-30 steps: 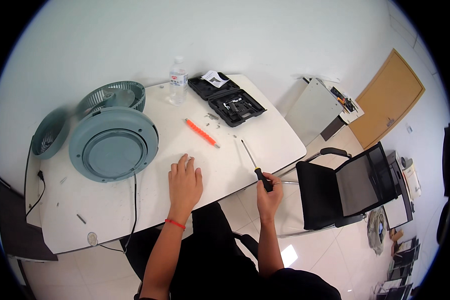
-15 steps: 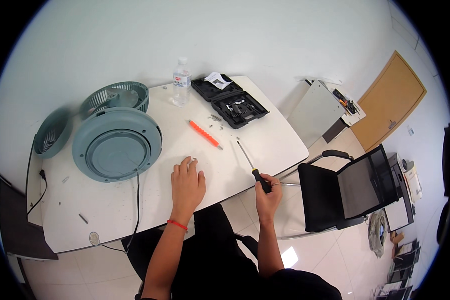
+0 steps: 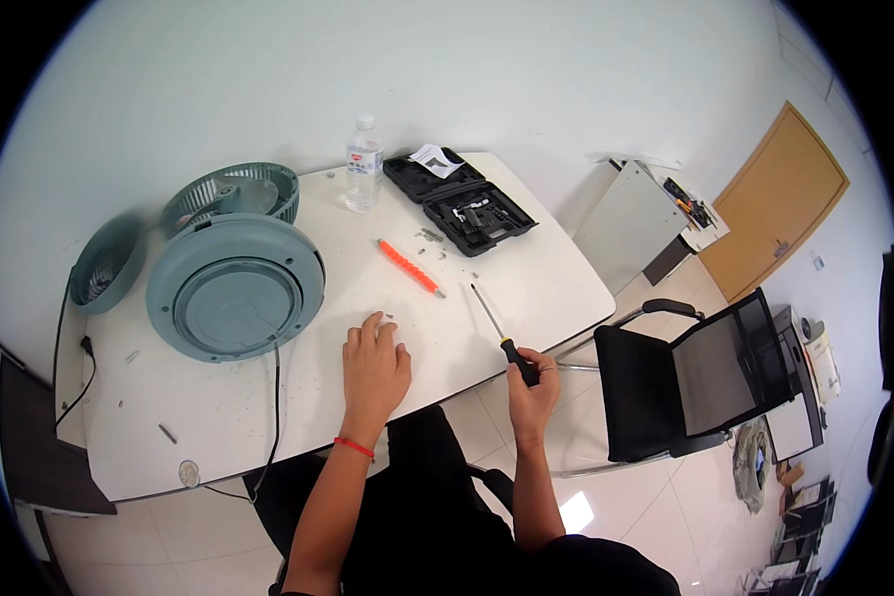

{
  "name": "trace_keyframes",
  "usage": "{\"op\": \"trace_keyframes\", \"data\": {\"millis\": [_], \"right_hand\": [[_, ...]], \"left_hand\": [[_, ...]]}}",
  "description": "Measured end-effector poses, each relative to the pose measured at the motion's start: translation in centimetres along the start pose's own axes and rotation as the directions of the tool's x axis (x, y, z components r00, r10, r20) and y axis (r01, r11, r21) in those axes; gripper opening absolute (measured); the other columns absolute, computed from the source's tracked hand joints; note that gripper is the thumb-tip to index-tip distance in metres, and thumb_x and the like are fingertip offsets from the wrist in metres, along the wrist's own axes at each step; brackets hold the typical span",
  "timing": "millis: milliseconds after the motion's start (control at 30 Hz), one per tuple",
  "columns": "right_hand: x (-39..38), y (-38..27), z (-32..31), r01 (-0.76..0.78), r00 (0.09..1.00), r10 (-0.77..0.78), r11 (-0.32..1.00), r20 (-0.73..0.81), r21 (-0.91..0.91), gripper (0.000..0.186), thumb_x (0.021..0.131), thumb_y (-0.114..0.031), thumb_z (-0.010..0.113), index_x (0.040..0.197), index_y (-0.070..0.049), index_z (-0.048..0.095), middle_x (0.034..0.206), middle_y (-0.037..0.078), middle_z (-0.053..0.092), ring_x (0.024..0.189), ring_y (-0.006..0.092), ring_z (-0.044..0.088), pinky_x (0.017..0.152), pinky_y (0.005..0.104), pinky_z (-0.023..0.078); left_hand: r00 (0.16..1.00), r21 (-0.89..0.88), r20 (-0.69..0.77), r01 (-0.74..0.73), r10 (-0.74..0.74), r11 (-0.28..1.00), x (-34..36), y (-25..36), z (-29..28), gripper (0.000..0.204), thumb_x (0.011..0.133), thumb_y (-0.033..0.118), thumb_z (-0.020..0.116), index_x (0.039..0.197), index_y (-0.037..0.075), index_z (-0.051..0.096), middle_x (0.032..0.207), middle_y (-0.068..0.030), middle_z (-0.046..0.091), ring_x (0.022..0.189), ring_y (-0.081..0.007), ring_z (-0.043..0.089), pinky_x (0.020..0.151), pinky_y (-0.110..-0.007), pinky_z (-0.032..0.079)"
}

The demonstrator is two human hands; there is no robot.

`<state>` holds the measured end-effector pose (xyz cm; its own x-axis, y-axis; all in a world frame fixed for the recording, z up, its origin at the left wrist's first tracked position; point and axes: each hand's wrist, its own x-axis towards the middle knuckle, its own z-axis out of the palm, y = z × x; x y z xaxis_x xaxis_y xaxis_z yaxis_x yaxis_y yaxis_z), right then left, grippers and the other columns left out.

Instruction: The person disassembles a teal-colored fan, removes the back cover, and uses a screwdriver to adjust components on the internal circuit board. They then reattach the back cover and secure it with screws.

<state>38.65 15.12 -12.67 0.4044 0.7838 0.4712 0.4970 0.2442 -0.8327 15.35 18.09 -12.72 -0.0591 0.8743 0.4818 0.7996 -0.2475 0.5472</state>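
Fan looks partly in pieces: the grille cover [image 3: 107,266] leans by itself at the far left of the bench [image 3: 536,303], and the blade housing [image 3: 286,199] stands behind the round base [image 3: 236,303], its blades showing. Can't tell if housing and base are joined (the base blocks the view). Base has its flat underside toward the person, power cord [image 3: 276,397] running off it and over the bench edge; the plug [image 3: 86,346] lies at the left edge.

Right hand [image 3: 532,387] is wrapped round the handle of a screwdriver [image 3: 511,352], shaft pointing away, tip on no screw. Left hand [image 3: 376,360] is palm down with fingers loosely spread, a tiny loose piece [image 3: 389,316] just beside the fingertips; contact unclear. So no screw is being turned at this moment, and small metal parts [image 3: 430,235] lie loose, not put away. How much is left, can't judge from this.

Containers: black tool case [image 3: 482,238] lies open, bits and fittings in the lower half, paper slip [image 3: 435,159] in the lid. Clear bottle [image 3: 364,179] is capped and upright, liquid level hard to read. Orange stick [image 3: 410,268] lies between case and left hand. Bag [image 3: 751,462] on the floor, contents too small to name.
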Motion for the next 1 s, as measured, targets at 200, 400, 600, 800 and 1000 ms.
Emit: {"op": "trace_keyframes", "data": {"millis": [200, 400, 600, 800, 1000], "right_hand": [[-0.4, -0.1, -0.1, -0.003, 0.999, 0.007, 0.997, 0.050, -0.080, 0.021, 0.081, 0.001, 0.069, 0.102, 0.000, 0.068, 0.096, 0.011, 0.063, 0.085, 0.0225, 0.062, 0.076, 0.0312, 0.050], [-0.5, 0.4, 0.4, 0.147, 0.985, -0.135, 0.981, 0.104, -0.125, 0.024, 0.082, 0.001, 0.069, 0.106, -0.002, 0.067, 0.102, 0.013, 0.063, 0.092, 0.0297, 0.063, 0.081, 0.0360, 0.052], [-0.5, -1.7, 2.8, 0.247, 0.961, -0.246, 0.969, 0.128, 0.012, 0.024, 0.085, 0.001, 0.068, 0.108, -0.003, 0.066, 0.109, 0.016, 0.060, 0.100, 0.0333, 0.062, 0.087, 0.0386, 0.050], [0.0, -6.1, 8.2, 0.403, 0.806, -0.372, 0.915, 0.461, 0.033, 0.039, 0.088, 0.000, 0.065, 0.126, -0.004, 0.056, 0.121, 0.019, 0.053, 0.112, 0.0374, 0.055, 0.096, 0.0423, 0.047], [-0.1, -5.3, 12.7, 0.514, 0.736, -0.378, 0.852, 0.562, -0.100, 0.042, 0.087, -0.005, 0.067, 0.127, -0.002, 0.055, 0.120, 0.018, 0.053, 0.114, 0.0361, 0.052, 0.097, 0.0431, 0.044]], "left_hand": [[1.000, -0.009, 0.002, 0.005, -0.005, 1.000, -0.1, -0.2, 0.1, 0.032, 0.084, 0.010, 0.063, 0.115, 0.000, 0.062, 0.133, -0.0151, 0.056, 0.111, -0.0349, 0.054, 0.095, -0.046, 0.044], [0.997, -0.124, -0.081, -0.031, 0.022, 0.992, 0.1, 0.4, -0.5, 0.033, 0.082, 0.002, 0.061, 0.115, 0.002, 0.062, 0.129, -0.0146, 0.058, 0.111, -0.0347, 0.055, 0.095, -0.044, 0.045], [0.878, -0.318, -0.448, -0.332, 0.167, 0.888, -1.1, 1.8, -4.9, 0.021, 0.080, -0.008, 0.056, 0.092, 0.004, 0.067, 0.107, -0.0107, 0.069, 0.096, -0.0319, 0.062, 0.089, -0.036, 0.048], [0.629, -0.349, -0.755, -0.146, -0.185, 0.926, -3.7, -2.3, -12.7, 0.031, 0.079, -0.010, 0.051, 0.104, 0.004, 0.063, 0.118, -0.0109, 0.065, 0.104, -0.0225, 0.059, 0.090, -0.034, 0.045], [0.509, -0.518, -0.763, -0.114, -0.399, 0.848, -4.8, -5.0, -18.1, 0.028, 0.092, -0.001, 0.044, 0.115, 0.003, 0.061, 0.129, -0.0094, 0.061, 0.119, -0.0173, 0.054, 0.097, -0.032, 0.043]]}}
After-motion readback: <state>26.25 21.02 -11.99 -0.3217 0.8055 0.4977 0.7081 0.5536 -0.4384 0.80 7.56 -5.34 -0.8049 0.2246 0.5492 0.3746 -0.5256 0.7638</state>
